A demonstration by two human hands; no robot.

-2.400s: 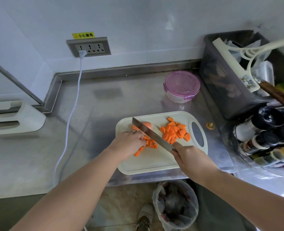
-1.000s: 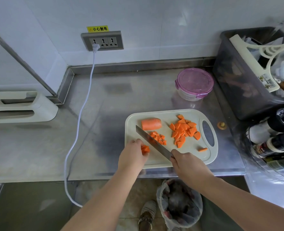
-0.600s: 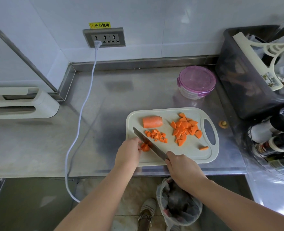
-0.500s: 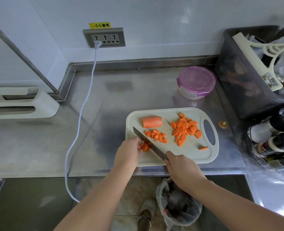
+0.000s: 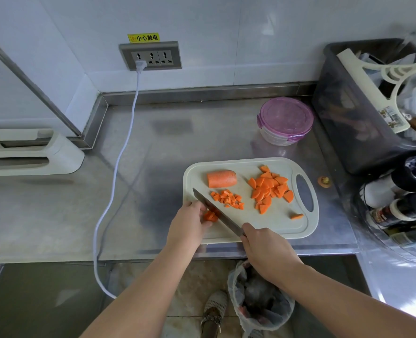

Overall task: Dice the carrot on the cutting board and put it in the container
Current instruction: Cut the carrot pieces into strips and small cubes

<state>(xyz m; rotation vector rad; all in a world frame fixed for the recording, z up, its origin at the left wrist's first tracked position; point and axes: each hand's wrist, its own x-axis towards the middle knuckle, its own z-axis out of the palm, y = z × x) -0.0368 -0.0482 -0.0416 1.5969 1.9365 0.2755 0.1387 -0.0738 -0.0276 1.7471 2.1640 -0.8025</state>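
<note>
I see the carrot pieces (image 5: 210, 215) at the near-left of the cutting board (image 5: 248, 225). The left hand (image 5: 189, 225) pins them with curled fingers against the knife (image 5: 216, 212), whose handle the right hand (image 5: 268, 252) grips. 1 uncut carrot chunk (image 5: 221, 178) lies far-left, small dice (image 5: 227, 198) mid-board, half-moon slices (image 5: 270, 189) to the right. The lidded container (image 5: 285, 120) stands beyond the board.

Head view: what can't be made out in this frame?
Head view only.
Handle of the knife: hidden inside the right hand.
Carrot pieces being cut: partly covered by the left hand and the blade.
Container: contents unclear through its tinted purple lid.
Grey bin: cut off by the right edge.
</note>
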